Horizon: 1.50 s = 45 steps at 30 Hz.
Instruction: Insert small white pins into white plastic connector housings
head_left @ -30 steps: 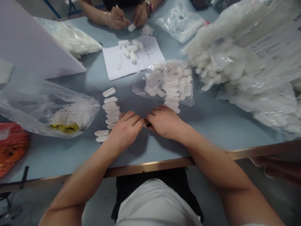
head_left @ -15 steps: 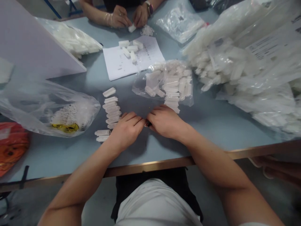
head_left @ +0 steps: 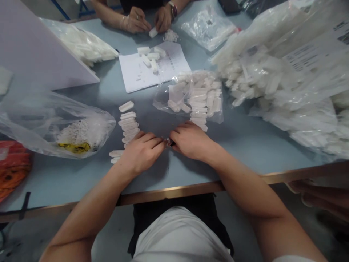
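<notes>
small white plastic pieces lie side by side in a column

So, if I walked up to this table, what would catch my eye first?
The big heap of plastic bags stuffed with small white pieces dominates the right side of the pale blue table. At the centre, the person's left hand and right hand meet fingertip to fingertip, beside a neat column of white pieces. Across the table, a co-worker's hand sits near the far edge.
</notes>
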Available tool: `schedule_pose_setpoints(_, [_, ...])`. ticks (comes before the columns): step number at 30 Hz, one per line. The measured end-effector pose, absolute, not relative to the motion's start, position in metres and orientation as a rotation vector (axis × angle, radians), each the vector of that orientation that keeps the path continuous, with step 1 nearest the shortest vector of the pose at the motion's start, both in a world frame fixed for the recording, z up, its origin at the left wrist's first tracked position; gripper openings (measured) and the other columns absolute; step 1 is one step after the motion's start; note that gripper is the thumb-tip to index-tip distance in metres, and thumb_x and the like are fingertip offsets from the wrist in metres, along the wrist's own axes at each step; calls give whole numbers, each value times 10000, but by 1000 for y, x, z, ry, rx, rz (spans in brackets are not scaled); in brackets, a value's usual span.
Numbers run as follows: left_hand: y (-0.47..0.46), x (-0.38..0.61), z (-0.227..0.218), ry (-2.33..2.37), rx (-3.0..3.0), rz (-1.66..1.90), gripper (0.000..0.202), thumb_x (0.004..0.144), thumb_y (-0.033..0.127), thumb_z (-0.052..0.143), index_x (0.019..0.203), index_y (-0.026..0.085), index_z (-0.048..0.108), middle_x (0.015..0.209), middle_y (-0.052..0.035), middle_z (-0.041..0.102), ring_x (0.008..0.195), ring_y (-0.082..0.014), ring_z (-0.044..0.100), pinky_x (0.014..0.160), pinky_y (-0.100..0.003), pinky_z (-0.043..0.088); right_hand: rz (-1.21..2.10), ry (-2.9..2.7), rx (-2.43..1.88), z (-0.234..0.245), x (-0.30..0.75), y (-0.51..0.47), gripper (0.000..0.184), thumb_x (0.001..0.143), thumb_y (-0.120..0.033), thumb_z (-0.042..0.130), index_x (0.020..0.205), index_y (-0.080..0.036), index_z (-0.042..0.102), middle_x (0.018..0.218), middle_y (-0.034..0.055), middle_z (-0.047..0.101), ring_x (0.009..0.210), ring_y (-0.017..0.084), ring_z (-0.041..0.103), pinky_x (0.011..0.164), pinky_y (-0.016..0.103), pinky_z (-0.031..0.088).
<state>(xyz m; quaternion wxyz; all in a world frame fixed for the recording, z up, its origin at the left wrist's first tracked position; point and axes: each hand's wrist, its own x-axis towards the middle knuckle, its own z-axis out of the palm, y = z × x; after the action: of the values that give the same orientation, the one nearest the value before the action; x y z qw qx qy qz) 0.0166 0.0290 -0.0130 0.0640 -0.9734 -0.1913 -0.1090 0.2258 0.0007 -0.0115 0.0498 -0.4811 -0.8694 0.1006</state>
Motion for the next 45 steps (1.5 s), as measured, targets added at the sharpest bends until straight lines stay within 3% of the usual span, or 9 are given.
schedule_pose_setpoints(4, [30, 17, -16, -736, -2997, -302, 208, 968, 228, 494, 964, 206, 700, 896, -29, 749, 849, -195, 644, 742, -355, 451, 306, -2630, -1432, -13, 225, 0, 171, 907, -304, 583, 930, -146, 644, 894, 95, 701, 881, 239, 607, 760, 351, 329])
schedule_pose_setpoints(9, [42, -2, -14, -1077, -2914, -486, 203, 961, 287, 522, 1012, 220, 707, 981, -37, 746, 933, -218, 640, 834, -368, 481, 283, -2643, -1433, -14, 225, 0, 130, 885, -262, 589, 915, -146, 638, 887, 97, 695, 883, 242, 601, 767, 352, 323])
schedule_pose_setpoints(13, [50, -20, -7, -1011, -3005, -262, 172, 933, 300, 570, 926, 232, 728, 904, -30, 721, 914, -228, 609, 833, -362, 482, 269, -2651, -1444, -13, 226, 0, 128, 880, -259, 579, 884, -145, 637, 860, 98, 692, 856, 241, 601, 754, 354, 320])
schedule_pose_setpoints(18, [42, -16, -3, -962, -3011, 46, 128, 893, 249, 622, 973, 244, 723, 905, -36, 699, 931, -250, 580, 798, -380, 467, 264, -2648, -1472, -11, 225, 0, 132, 878, -262, 582, 893, -146, 643, 870, 98, 696, 839, 234, 598, 746, 354, 320])
schedule_pose_setpoints(24, [36, -3, -1, -999, -2977, 140, 98, 865, 212, 598, 818, 186, 679, 804, -62, 654, 911, -273, 578, 783, -413, 475, 247, -2653, -1460, -11, 225, 0, 134, 880, -271, 579, 893, -150, 638, 873, 94, 697, 849, 238, 599, 745, 356, 321])
schedule_pose_setpoints(32, [38, -5, -4, -1093, -3013, -202, 96, 871, 217, 524, 846, 210, 617, 743, -27, 648, 844, -228, 586, 768, -352, 478, 251, -2646, -1432, -15, 224, 0, 134, 887, -266, 565, 896, -147, 626, 873, 96, 691, 855, 237, 595, 739, 350, 310])
schedule_pose_setpoints(37, [31, 7, -6, -1120, -3041, -460, 103, 852, 167, 541, 827, 211, 631, 759, -8, 668, 784, -175, 580, 678, -264, 474, 262, -2648, -1424, -15, 223, -1, 118, 885, -252, 562, 897, -150, 621, 873, 89, 689, 859, 234, 596, 744, 350, 310])
schedule_pose_setpoints(41, [28, 18, -12, -1008, -3098, -535, 152, 851, 123, 525, 847, 204, 654, 786, -20, 678, 832, -173, 584, 755, -277, 501, 299, -2658, -1422, -13, 222, -2, 120, 880, -248, 575, 917, -144, 622, 888, 97, 688, 887, 241, 597, 754, 351, 315])
schedule_pose_setpoints(45, [28, 21, -15, -978, -3067, -570, 170, 897, 145, 509, 884, 201, 669, 773, -20, 678, 793, -165, 583, 734, -275, 505, 300, -2651, -1410, -13, 222, -2, 139, 897, -255, 559, 933, -139, 626, 888, 101, 687, 899, 248, 600, 758, 356, 320])
